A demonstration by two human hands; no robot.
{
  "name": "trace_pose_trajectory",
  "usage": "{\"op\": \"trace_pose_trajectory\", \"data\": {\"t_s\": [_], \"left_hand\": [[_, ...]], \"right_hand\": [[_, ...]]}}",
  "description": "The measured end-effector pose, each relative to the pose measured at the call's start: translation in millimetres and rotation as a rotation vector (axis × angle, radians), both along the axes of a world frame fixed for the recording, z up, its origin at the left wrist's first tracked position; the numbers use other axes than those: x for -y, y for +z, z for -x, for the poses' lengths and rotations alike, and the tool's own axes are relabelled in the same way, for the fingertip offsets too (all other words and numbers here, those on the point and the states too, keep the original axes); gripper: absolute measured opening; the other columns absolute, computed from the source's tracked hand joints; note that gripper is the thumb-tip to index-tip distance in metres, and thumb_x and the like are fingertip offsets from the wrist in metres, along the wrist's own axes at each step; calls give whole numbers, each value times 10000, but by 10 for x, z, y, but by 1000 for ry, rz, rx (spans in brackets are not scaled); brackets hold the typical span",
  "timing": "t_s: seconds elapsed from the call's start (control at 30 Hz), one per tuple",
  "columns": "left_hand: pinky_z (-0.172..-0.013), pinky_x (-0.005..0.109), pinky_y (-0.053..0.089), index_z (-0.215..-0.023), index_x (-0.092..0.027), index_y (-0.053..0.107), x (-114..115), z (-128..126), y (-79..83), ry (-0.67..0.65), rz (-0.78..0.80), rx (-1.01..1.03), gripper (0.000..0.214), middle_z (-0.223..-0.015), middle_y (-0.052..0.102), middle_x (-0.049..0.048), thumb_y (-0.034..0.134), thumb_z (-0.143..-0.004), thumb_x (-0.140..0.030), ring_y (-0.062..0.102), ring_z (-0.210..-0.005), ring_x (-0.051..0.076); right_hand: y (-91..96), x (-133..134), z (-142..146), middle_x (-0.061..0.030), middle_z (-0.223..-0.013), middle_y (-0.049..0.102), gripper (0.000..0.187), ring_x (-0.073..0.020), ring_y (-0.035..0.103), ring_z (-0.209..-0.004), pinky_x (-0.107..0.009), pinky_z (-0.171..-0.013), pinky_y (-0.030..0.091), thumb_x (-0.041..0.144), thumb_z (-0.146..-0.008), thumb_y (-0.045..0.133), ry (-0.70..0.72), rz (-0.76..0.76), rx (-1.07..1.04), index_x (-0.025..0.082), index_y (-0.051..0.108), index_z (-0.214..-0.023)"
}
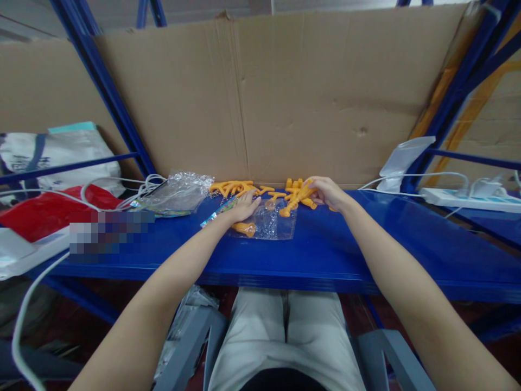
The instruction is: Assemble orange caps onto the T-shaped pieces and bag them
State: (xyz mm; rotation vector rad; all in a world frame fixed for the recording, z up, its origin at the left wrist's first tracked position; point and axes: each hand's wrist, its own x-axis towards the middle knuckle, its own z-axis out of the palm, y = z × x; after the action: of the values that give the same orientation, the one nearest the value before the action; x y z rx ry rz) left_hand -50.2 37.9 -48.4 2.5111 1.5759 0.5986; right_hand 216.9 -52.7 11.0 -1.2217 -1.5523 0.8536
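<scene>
My left hand lies flat with fingers stretched out over a clear plastic bag that has a colourful printed end. An orange plastic piece shows in the bag below that hand. The fingers of my right hand are closed on an orange plastic piece with a knobbed end, held over the bag's right side. Its exact kind is not clear. More orange plastic pieces lie in a heap behind my left hand, and others lie beside my right hand.
A stack of clear bags lies to the left on the blue shelf. Farther left are a red bag and white cables. A power strip stands at the right. A cardboard wall closes off the back.
</scene>
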Motion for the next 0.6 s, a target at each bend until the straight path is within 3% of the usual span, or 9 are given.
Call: {"op": "trace_pose_trajectory", "data": {"t_s": [0.1,0.23,0.43,0.6], "left_hand": [[-1207,383,267,-1515,-138,345,-6,-3,-18,2,-8,18,626,-1602,381,150,232,-986,-454,318,-1502,231],[-1208,401,275,-1506,-150,360,-18,-7,10,16,-32,108,618,-1591,404,143,240,-988,-465,336,-1494,234],[-1168,446,346,-1450,-139,414,-57,108,182,272,-54,412,542,-1492,526,174,254,-1007,-408,434,-1435,255],[-1066,431,464,-1344,-123,507,-87,295,270,396,6,513,453,-1339,647,180,431,-948,-329,576,-1292,288]], "right_hand": [[-12,30,22,72,-526,434,82,-54,330,-409,-170,-423,244,234,-794,506,70,87,89,169,556,-791],[-35,52,83,35,-595,567,156,-47,399,-420,-179,-453,321,195,-830,524,133,119,186,138,631,-928],[-42,101,231,28,-649,633,201,-78,514,-496,-231,-552,483,184,-846,603,133,100,381,160,695,-1023],[-91,106,319,-3,-676,650,169,-115,596,-574,-281,-600,548,157,-844,626,119,126,381,124,716,-984]]}}
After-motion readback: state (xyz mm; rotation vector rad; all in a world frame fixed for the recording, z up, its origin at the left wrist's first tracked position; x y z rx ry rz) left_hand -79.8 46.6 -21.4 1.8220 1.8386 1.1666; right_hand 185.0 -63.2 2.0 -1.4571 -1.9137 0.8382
